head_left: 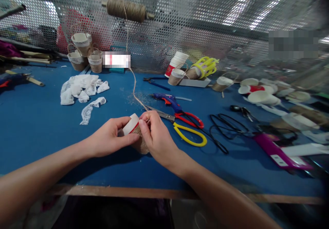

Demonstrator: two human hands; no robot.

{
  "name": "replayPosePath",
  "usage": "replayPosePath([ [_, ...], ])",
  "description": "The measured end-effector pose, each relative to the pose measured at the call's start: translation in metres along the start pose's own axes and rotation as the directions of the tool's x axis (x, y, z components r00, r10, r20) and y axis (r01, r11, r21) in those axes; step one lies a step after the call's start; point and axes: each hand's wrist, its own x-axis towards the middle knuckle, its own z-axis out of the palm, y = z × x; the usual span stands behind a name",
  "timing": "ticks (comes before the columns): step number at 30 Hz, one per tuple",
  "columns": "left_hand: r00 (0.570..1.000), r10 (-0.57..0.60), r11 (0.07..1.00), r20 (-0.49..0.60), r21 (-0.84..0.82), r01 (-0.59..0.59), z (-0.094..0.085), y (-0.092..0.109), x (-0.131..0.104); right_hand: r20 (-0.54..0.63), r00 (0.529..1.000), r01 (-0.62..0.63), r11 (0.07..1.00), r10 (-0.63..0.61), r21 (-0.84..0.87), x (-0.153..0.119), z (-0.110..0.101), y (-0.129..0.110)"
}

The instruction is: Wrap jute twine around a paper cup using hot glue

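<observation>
A paper cup lies tilted in my left hand, thumb along its side and fingers at the rim. Brown twine covers its lower part; a white band and a red strip still show near the rim. My right hand pinches the twine against the cup's side. That strand runs up from my fingers to a twine spool mounted on the mesh panel. Just beyond my right hand lie scissors with one red and one yellow handle, and a blue glue gun.
White lace pieces lie at the left, with finished twine-wrapped cups behind them. A black cable, keys and a purple power strip are at the right. Stacked paper cups stand near the mesh panel.
</observation>
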Motion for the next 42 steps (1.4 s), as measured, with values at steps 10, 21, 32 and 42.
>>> replayPosePath([
  [10, 0.998, -0.003, 1.000, -0.060, -0.010, 0.002, -0.002, -0.003, 0.003, -0.070, 0.983, 0.145, 0.952, -0.169, -0.268, -0.001, 0.003, 0.000],
  [21, 0.994, 0.066, 0.998, -0.087, 0.027, -0.064, -0.002, -0.006, 0.002, -0.132, 0.960, 0.240, 0.969, -0.245, -0.055, 0.004, -0.009, -0.006],
  [32, 0.972, 0.215, 0.967, -0.097, 0.158, -0.199, -0.004, -0.016, 0.004, 0.132, 0.915, 0.394, 0.916, -0.382, -0.080, 0.005, -0.011, -0.038],
  [42, 0.971, 0.198, 0.965, -0.136, 0.201, -0.169, -0.002, -0.018, 0.008, -0.194, 0.969, -0.200, 0.947, 0.153, -0.253, 0.041, -0.069, 0.018],
])
